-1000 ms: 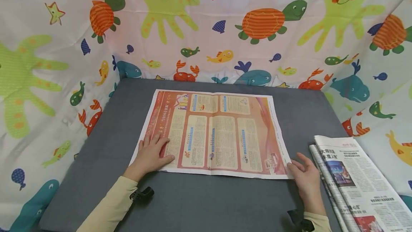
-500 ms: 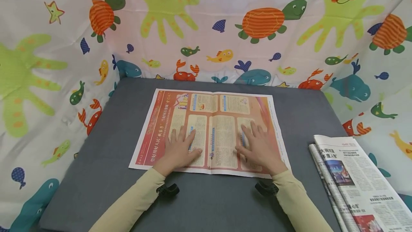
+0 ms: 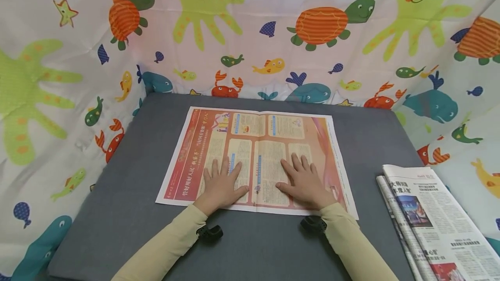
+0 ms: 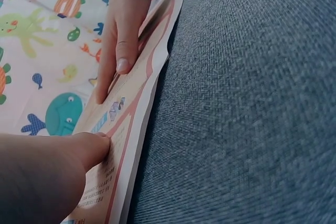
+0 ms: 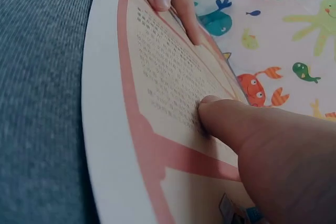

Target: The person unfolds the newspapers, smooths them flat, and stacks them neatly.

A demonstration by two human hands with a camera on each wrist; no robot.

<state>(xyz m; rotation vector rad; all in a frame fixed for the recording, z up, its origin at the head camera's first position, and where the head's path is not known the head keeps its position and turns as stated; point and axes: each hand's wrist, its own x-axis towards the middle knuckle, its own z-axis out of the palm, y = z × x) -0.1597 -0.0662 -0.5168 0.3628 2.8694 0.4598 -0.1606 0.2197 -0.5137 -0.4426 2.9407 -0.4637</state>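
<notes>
A pink and red newspaper (image 3: 269, 177) lies spread flat, with a crease down its middle. My left hand (image 3: 222, 187) rests on its left half, fingers spread and straight, pointing away from me. On the right half lies my right hand (image 3: 302, 183), likewise spread, its thumb towards the crease. In the left wrist view, the left thumb (image 4: 92, 148) touches the printed page close to the white border. The right wrist view has the right thumb (image 5: 226, 119) on a block of text.
The grey table (image 3: 258, 250) carries the sheet. A stack of folded newspapers (image 3: 437, 211) lies at the right edge. Behind and along the sides hangs a white curtain (image 3: 250, 21) printed with sea animals.
The right hand has left the sheet's lower right corner and now lies on the right half. The left hand has slid inward from the left edge. Lately both have shifted slightly towards the crease.
</notes>
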